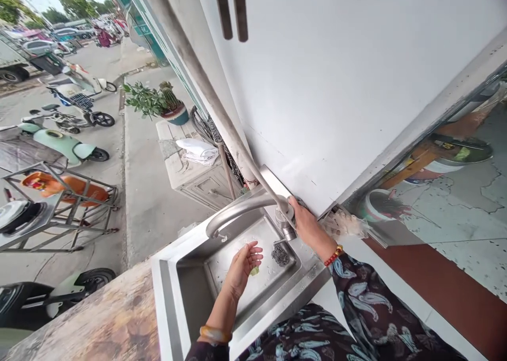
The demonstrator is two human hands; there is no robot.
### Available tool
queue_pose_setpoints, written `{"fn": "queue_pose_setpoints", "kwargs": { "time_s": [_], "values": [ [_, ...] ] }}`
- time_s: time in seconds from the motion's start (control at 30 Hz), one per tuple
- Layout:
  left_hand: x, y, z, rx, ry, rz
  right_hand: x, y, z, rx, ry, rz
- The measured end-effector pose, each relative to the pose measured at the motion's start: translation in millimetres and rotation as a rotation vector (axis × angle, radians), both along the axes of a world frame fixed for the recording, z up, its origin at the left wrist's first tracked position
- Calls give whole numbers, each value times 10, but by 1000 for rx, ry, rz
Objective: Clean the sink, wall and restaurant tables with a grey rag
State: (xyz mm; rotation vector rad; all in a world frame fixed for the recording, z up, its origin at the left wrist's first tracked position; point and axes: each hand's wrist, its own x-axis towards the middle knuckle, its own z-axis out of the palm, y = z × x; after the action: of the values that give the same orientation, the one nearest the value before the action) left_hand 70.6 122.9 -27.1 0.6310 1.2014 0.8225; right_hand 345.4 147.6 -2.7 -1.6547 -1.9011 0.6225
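My left hand (242, 268) is over the steel sink (216, 260), palm turned up, fingers loosely curled but apart. A small light-green piece (254, 271) shows just beside its palm; whether it touches the hand cannot be told. Above and to the left curves the spout of a metal faucet (233, 211). My right hand (308, 224) reaches behind the faucet base with fingers bent and their tips partly hidden. Right at those fingers a flat, pale, blade-like piece (273, 180) leans along the wall. A metal scourer (280, 255) lies in the sink corner.
A long pole (214, 99) slants down to the faucet. White wall panel (336, 86) rises behind the sink. A stone-patterned counter (106, 318) adjoins it on the left. Beyond stand a potted plant (164, 102), a cabinet (206, 184), a metal cart (79, 202) and parked scooters (59, 141).
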Motion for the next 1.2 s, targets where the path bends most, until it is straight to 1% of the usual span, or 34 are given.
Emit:
{"fn": "queue_pose_setpoints", "kwargs": {
  "time_s": [0.07, 0.1, 0.13, 0.2, 0.23, 0.3, 0.4, 0.47, 0.53, 0.6, 0.63, 0.7, 0.73, 0.77, 0.8, 0.83, 0.9, 0.93, 0.97, 1.0, 1.03, 1.1, 1.17, 1.2],
  "values": [
    [-27, -3, 16, 11, -4, 15, -39, 349, 111, 27, 32, 42],
    [-35, -6, 18, 11, -4, 21, -45, 459, 149, 43, 48, 58],
    [-37, -10, 15, 7, -2, 25, -40, 518, 173, 57, 64, 72],
    [-13, -17, -7, -13, 11, 28, -9, 474, 171, 72, 86, 77],
    [13, -21, -23, -25, 14, 22, 13, 377, 144, 72, 85, 62],
    [81, -28, -56, -43, 4, -5, 55, 63, 38, 63, 56, 16],
    [160, -52, -97, -50, -32, -49, 109, -571, -202, 89, -6, -48],
    [159, -81, -117, -56, -44, -59, 169, -994, -344, 125, -2, -69],
    [111, -122, -133, -64, -54, -61, 280, -1350, -396, 143, 33, -91],
    [31, -168, -145, -73, -56, -50, 437, -1607, -315, 123, 69, -160],
    [-12, -192, -151, -77, -53, -37, 521, -1694, -226, 103, 88, -226],
    [-94, -241, -164, -87, -44, -3, 660, -1784, 7, 89, 143, -407],
    [-129, -267, -172, -90, -44, 11, 698, -1790, 121, 112, 177, -493],
    [-158, -296, -182, -90, -50, 19, 709, -1771, 213, 151, 207, -548],
    [-182, -328, -194, -89, -59, 22, 693, -1730, 270, 195, 221, -555],
    [-201, -364, -207, -91, -66, 24, 652, -1669, 285, 233, 209, -509],
    [-231, -446, -236, -102, -79, 23, 527, -1498, 195, 252, 95, -318],
    [-245, -489, -250, -115, -80, 23, 459, -1394, 108, 233, 5, -231],
    [-258, -531, -263, -131, -80, 23, 398, -1283, 13, 207, -94, -174],
    [-273, -570, -273, -147, -79, 24, 349, -1171, -77, 178, -182, -153],
    [-288, -604, -280, -158, -79, 24, 313, -1067, -152, 143, -251, -166],
    [-324, -657, -287, -170, -74, 30, 287, -916, -246, 41, -316, -239],
    [-368, -690, -289, -163, -70, 36, 315, -900, -289, -88, -325, -313],
    [-395, -704, -289, -157, -72, 37, 344, -954, -307, -139, -328, -345]
  ]
}}
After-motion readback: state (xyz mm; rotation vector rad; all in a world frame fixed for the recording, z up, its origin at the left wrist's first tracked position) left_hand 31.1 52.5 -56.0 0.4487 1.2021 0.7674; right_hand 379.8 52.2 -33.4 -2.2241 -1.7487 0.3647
